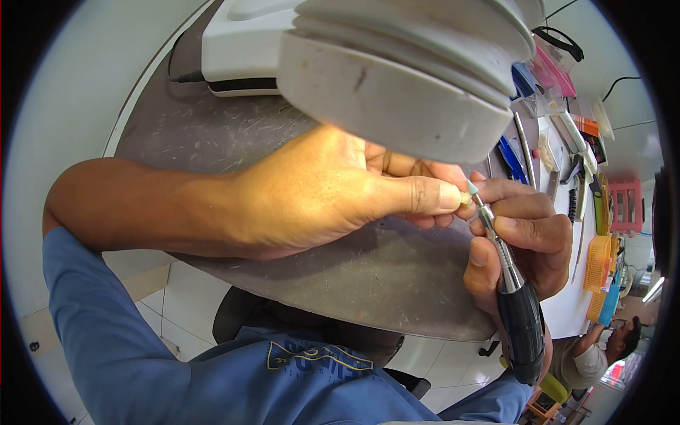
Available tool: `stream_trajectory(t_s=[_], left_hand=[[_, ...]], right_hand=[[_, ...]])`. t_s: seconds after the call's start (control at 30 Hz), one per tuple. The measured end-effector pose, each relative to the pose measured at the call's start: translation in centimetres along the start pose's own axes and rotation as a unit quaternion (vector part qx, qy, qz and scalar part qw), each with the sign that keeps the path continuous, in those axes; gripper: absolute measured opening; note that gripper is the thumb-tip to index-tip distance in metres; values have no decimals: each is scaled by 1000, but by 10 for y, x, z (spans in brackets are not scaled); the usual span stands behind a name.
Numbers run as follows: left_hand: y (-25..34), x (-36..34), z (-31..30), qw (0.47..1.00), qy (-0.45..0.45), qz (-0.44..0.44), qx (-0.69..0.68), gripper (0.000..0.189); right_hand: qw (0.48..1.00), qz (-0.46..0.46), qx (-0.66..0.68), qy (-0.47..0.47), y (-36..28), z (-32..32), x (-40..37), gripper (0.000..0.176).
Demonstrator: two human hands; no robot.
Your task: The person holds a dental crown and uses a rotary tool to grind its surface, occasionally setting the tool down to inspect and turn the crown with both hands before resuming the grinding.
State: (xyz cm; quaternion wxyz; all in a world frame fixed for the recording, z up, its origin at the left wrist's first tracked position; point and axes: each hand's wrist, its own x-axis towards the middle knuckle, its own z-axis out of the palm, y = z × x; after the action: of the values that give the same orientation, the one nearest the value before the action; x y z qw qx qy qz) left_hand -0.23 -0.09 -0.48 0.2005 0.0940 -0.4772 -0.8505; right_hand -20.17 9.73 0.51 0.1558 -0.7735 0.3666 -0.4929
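Note:
My left hand (336, 180) reaches in from the left, its thumb and fingers pinched on a small yellowish tooth-like piece (465, 199) that is mostly hidden by them. My right hand (533, 230) grips a rotary handpiece (520, 319) with a black body and a ribbed metal neck, fingers wrapped around the neck. Its pale green pointed bit (472, 187) is right at the small piece. Bright light falls on the left hand, and both hands are close together above the dark worktable (368, 283).
A large white lamp hood (397, 92) hangs just over the hands. Behind it stands a white device (248, 42). At the right lie a blue tool (511, 159), other hand tools, a yellow basket (598, 262) and a pink basket (626, 205). Another person (591, 361) is at the far right.

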Motion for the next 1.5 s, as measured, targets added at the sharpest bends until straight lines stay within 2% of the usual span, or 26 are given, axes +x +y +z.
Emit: stream_trajectory(t_s=[0.57,0.7,0.87,0.93,1.0,1.03,1.13,1.17,1.2,1.3,1.4,1.5], left_hand=[[-1,-1,1,1000,-2,2,-18,17],[2,0,2,1000,10,0,13,18],[1,0,2,999,31,3,32,18],[3,-1,3,999,31,21,31,18],[1,1,4,998,40,23,48,17],[0,1,4,997,49,23,63,16],[5,-1,8,992,70,3,103,14],[8,-1,9,993,25,13,111,12],[6,-2,8,994,25,11,110,12],[3,-1,5,995,26,11,98,9],[7,-3,7,992,50,11,118,10],[6,-3,4,992,46,26,110,11]], right_hand=[[1000,4,-1,-2,-1,0,0,36],[1000,-2,-16,-3,0,-1,2,33],[997,18,7,72,9,-2,3,22],[997,27,3,69,14,-6,5,21],[994,76,-51,-65,15,-15,10,25],[972,197,128,26,7,-2,8,27],[968,203,146,0,8,1,12,25],[966,205,159,-23,9,-1,13,23],[965,207,159,-21,9,0,13,23],[918,298,262,23,6,2,13,21],[914,326,241,28,7,2,12,26],[922,306,235,21,5,2,12,26]])
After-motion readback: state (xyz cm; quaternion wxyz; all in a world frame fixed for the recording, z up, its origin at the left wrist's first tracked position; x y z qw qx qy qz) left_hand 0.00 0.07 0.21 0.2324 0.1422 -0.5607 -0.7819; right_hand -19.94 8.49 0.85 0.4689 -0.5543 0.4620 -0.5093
